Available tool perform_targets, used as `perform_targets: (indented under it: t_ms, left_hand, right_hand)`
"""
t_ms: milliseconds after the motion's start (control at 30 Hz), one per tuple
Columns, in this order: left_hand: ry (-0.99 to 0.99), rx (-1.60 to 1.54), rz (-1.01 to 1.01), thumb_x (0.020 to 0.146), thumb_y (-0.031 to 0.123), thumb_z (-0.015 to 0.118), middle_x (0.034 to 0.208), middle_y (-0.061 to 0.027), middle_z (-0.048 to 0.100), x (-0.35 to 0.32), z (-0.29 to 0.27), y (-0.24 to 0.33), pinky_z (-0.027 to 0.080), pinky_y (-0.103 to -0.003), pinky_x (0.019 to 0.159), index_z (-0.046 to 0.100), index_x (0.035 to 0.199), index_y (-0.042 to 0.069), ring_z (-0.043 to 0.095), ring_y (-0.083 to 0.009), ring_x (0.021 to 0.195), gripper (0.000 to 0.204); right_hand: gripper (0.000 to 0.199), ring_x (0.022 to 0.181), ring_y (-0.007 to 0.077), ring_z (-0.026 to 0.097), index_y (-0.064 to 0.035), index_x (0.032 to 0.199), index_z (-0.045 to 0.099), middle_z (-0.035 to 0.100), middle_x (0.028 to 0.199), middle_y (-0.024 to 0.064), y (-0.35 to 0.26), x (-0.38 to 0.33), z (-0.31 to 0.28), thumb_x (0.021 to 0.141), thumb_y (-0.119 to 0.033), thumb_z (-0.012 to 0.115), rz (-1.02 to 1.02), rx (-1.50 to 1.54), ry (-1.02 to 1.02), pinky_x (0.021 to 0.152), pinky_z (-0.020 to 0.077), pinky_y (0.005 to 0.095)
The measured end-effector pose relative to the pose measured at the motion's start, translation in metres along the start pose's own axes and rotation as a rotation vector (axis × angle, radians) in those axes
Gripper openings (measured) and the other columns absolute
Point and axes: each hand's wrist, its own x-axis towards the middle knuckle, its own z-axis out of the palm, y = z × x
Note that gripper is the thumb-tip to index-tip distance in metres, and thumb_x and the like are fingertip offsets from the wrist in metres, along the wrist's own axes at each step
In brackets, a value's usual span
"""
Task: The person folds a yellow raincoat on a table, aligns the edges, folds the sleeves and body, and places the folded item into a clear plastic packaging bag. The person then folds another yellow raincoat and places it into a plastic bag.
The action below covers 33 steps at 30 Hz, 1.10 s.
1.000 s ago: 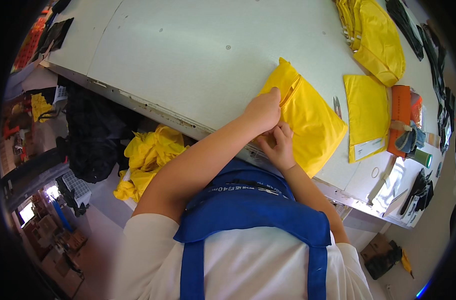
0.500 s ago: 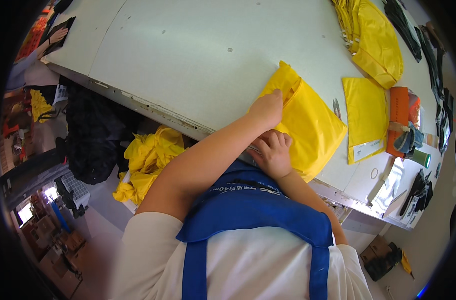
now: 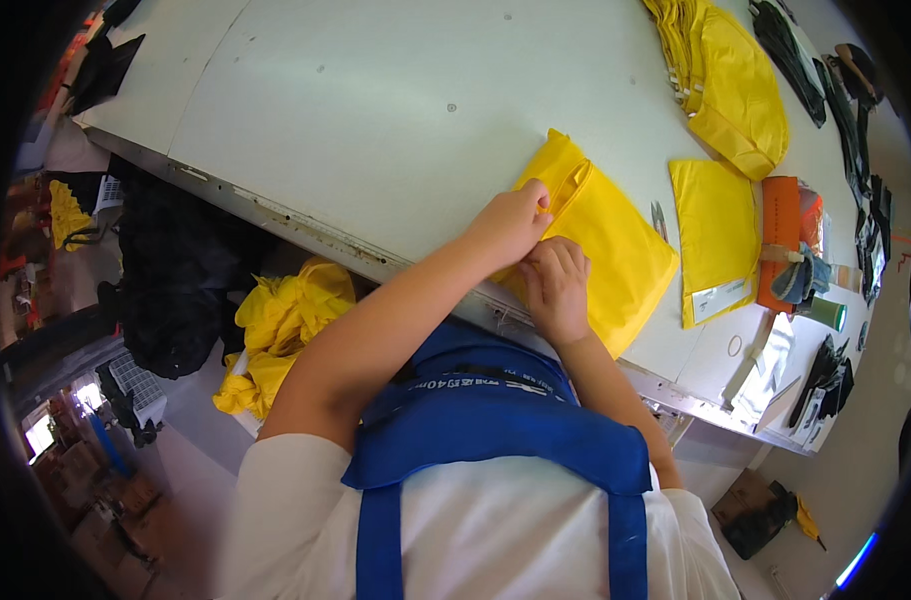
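A plump yellow fabric pouch [image 3: 620,255] lies at a slant on the table near its front edge, with a folded flap or seam along its left part. My left hand [image 3: 510,222] is closed, thumb and fingers pinching the pouch near that flap. Just below it, my right hand [image 3: 560,290] has its fingers curled together on the pouch's near left edge. The bit of fabric between the fingertips is mostly hidden by the hands. To the right of the pouch lies a small pair of metal snips [image 3: 659,220].
A flat yellow pouch [image 3: 713,225] and a stack of yellow pieces [image 3: 740,100] lie to the right. Beside them stand an orange box [image 3: 778,235] and a green roll [image 3: 827,313]. Crumpled yellow fabric [image 3: 290,315] fills a bin below the table's edge [image 3: 305,232].
My left hand has slid slightly toward me along the flap. My right hand has moved up onto the pouch's edge, its fingers drawn together. The far-left person's hand is now out of sight.
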Motion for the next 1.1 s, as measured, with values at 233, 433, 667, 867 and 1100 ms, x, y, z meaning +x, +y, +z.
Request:
perform_targets:
  t_ms: [233,433,667,867,1100]
  left_hand:
    - [0.142,0.272,0.198,0.077,0.01,0.064,0.072,-0.0133,0.057,-0.088,-0.015,0.007,0.047,-0.042,0.061,0.056,0.077,0.004,0.058,-0.0317,0.068,0.01]
    - [-0.009,0.27,0.143,0.076,0.012,0.064,0.072,-0.0141,0.059,-0.08,-0.01,-0.002,0.047,-0.042,0.062,0.057,0.075,0.003,0.059,-0.0337,0.07,0.011]
    - [-0.266,0.256,-0.015,0.079,0.013,0.063,0.077,-0.0162,0.061,-0.089,-0.027,-0.001,0.047,-0.043,0.065,0.058,0.08,0.003,0.06,-0.0352,0.074,0.011]
    - [-0.049,-0.123,-0.389,0.08,0.017,0.069,0.109,-0.0167,0.06,-0.039,-0.019,-0.026,0.045,-0.032,0.09,0.046,0.127,0.0,0.058,-0.0265,0.099,0.056]
    - [-0.653,-0.263,0.049,0.079,0.026,0.071,0.145,-0.0219,0.03,-0.04,-0.043,0.075,0.037,-0.045,0.102,0.034,0.139,0.003,0.036,-0.036,0.131,0.074]
  right_hand:
    - [0.013,0.097,0.0268,0.054,-0.0096,0.085,0.059,0.06,0.088,0.0066,-0.009,0.009,-0.005,0.074,-0.009,0.066,-0.031,0.053,0.009,0.083,0.0369,0.0386]
    - [0.01,0.097,0.0267,0.052,-0.0097,0.085,0.059,0.057,0.094,0.006,0.017,0.031,-0.005,0.077,-0.012,0.065,0.126,-0.085,0.08,0.082,0.0364,0.04]
    - [0.016,0.099,0.0281,0.052,-0.0082,0.096,0.058,0.056,0.1,0.0098,0.079,0.092,-0.002,0.084,-0.018,0.062,0.348,-0.201,0.072,0.082,0.0394,0.0429]
    - [0.044,0.096,0.0372,0.054,0.001,0.116,0.049,0.056,0.103,0.0213,0.034,0.034,-0.014,0.085,-0.027,0.063,0.557,0.024,-0.008,0.086,0.0439,0.0449]
    - [0.068,0.11,0.0351,0.054,0.0037,0.132,0.038,0.052,0.119,0.0272,-0.065,-0.032,-0.101,0.083,-0.032,0.069,0.822,0.453,0.262,0.094,0.0444,0.0393]
